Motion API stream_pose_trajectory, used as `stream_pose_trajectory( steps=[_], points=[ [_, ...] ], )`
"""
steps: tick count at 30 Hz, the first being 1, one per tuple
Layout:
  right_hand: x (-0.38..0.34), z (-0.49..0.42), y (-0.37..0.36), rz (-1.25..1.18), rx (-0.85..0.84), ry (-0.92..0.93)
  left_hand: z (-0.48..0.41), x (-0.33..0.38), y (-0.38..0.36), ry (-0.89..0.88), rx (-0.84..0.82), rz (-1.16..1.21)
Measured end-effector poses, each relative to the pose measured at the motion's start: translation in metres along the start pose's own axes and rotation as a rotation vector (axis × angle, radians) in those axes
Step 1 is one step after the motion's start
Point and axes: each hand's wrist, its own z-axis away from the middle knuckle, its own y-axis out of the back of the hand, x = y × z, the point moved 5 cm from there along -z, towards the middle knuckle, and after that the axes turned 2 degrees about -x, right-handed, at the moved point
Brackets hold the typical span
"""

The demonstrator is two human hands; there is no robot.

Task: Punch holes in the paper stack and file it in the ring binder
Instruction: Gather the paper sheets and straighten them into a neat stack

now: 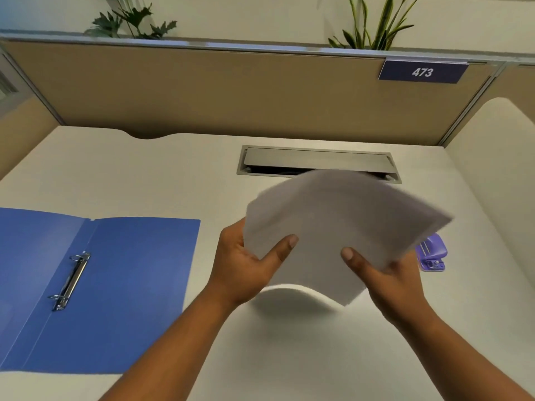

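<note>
Paper stack [333,227] clamped in the grip of left hand [246,264] and right hand [388,280]; plaque [422,71] reads 473.

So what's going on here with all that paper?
A person holds a white paper stack up off the desk, left hand and right hand each gripping an edge with a thumb on top. The blue ring binder lies open on the left with no paper in it. The purple hole punch sits on the right, partly hidden behind the stack.

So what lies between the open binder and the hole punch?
Head view: left hand and right hand gripping the paper stack above the desk.
</note>
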Motion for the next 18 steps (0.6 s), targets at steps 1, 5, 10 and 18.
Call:
stream_pose_trajectory(
  steps=[1, 5, 10, 18],
  points=[
    [0.001, 0.001, -0.001, 0.003, -0.003, -0.008, 0.002, -0.003, -0.001, -0.012, 0.003, -0.001],
    [0.015, 0.006, -0.004, 0.015, -0.064, -0.056, 0.012, -0.018, -0.007, 0.115, -0.002, 0.031],
    [0.021, 0.005, 0.002, 0.058, -0.045, -0.083, 0.016, -0.024, -0.006, 0.157, 0.03, -0.093],
    [-0.068, -0.024, 0.016, 0.907, -0.266, 0.323, -0.004, 0.036, -0.015, -0.362, -0.387, -0.923]
  ],
)
